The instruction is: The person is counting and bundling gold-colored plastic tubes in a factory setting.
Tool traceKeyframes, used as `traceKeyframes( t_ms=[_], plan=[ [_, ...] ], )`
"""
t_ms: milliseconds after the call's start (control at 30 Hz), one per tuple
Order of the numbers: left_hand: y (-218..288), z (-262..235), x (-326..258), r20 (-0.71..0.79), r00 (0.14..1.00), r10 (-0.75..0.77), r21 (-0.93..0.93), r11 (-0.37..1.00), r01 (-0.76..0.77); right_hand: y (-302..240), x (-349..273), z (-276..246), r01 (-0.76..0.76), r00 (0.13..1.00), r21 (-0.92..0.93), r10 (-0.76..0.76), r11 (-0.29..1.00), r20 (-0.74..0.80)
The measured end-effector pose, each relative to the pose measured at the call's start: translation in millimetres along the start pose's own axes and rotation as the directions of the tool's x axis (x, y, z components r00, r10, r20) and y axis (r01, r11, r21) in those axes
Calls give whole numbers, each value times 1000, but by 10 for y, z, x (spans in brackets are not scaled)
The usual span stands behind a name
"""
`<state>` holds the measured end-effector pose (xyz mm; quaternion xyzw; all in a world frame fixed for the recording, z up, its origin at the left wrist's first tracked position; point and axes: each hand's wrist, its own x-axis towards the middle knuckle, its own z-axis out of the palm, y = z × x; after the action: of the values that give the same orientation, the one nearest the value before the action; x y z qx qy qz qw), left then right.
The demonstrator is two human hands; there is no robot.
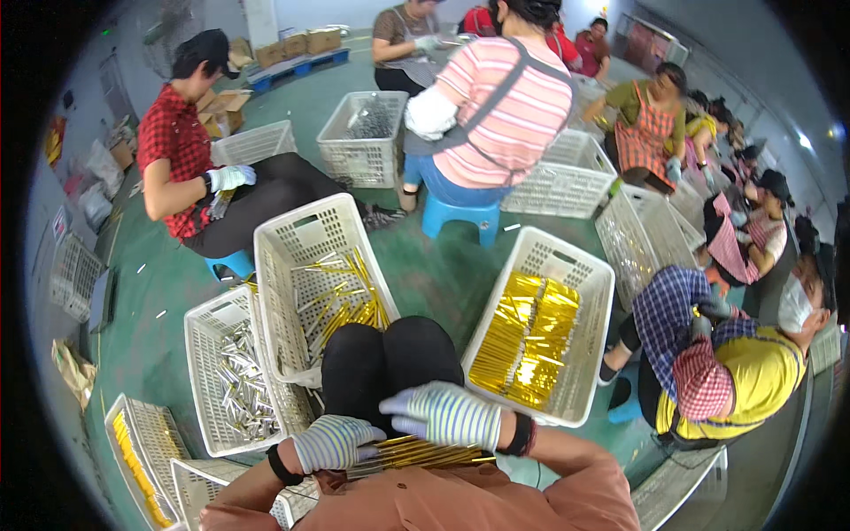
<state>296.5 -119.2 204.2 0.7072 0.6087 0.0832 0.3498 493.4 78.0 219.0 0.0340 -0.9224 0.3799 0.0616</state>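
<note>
Bundle of gold tubes [416,453]: lies across your lap, long axis running left to right, far end toward your right. Your left hand [335,442], striped glove, closed around its left end. Your right hand [447,413] lies over the middle; I cannot tell whether it grips. White crate [584,354] of stacked gold tubes sits front-right; brown cartons [301,42] stand far back.

Two gloved hands [390,429], one gold-tube bundle [416,454]
</note>
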Motion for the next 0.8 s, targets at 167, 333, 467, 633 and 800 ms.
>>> traceKeyframes(
  t_ms=[167, 333, 467, 633, 800],
  plan=[
    [-26, -50, -88, -147, 987, 57, 114, 993, -40, -124, -46, 399, -102, 977, -138, 126, 985, 175],
    [215, -239, -74, -382, 910, 159, 252, 966, -63, -96, 4, 420, -181, 983, 89, 178, 979, 42],
    [287, -315, -42, -357, 883, 305, 546, 835, -68, -138, 52, 359, -502, 865, 487, 399, 715, 305],
    [394, -21, -173, -214, 976, 30, 106, 994, -7, -256, -163, 268, -5, 987, -253, 45, 967, 155],
    [238, 10, -169, -112, 975, 193, -201, 956, -213, -526, -158, -17, 138, 972, -398, -47, 907, 229]
  ],
)
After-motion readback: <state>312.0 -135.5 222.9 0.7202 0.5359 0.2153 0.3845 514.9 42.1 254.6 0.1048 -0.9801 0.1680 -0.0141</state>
